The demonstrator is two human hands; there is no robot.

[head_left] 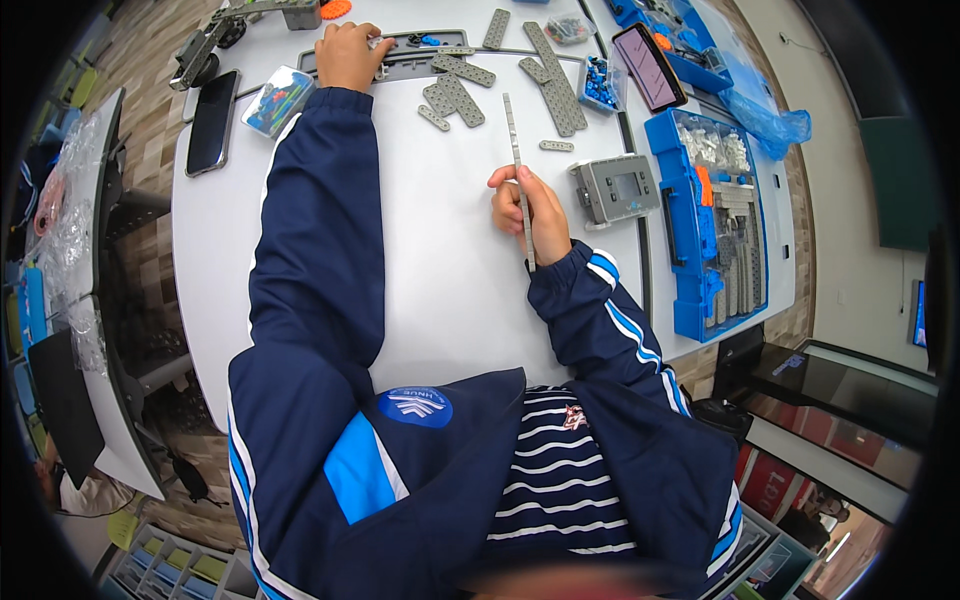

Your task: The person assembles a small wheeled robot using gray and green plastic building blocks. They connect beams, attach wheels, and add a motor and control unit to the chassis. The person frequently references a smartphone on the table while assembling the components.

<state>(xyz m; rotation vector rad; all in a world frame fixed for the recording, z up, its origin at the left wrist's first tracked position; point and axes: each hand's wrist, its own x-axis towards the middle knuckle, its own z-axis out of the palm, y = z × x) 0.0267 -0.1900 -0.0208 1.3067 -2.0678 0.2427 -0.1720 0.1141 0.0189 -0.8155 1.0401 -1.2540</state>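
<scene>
My right hand (535, 215) is closed around a long thin grey plastic beam (515, 135), seen edge-on and pointing away from me. At the far side of the table, my left hand (347, 60) reaches over a grey tray (425, 68) of small parts. Its fingers are bent together at the tray's left end, and a small pale bit shows by the thumb; what they pinch is hard to make out. Blue pins (428, 40) lie in the tray. To its right are several loose grey perforated plates (455, 103) and a longer perforated beam (553, 85).
A grey controller with a screen (615, 190) stands right of my right hand. Beyond it is a blue parts case (705, 225). Small boxes hold blue pins (600, 82) and coloured pieces (278, 102). Phones lie at left (212, 122) and right (650, 68). A wheeled build (210, 50) stands far left.
</scene>
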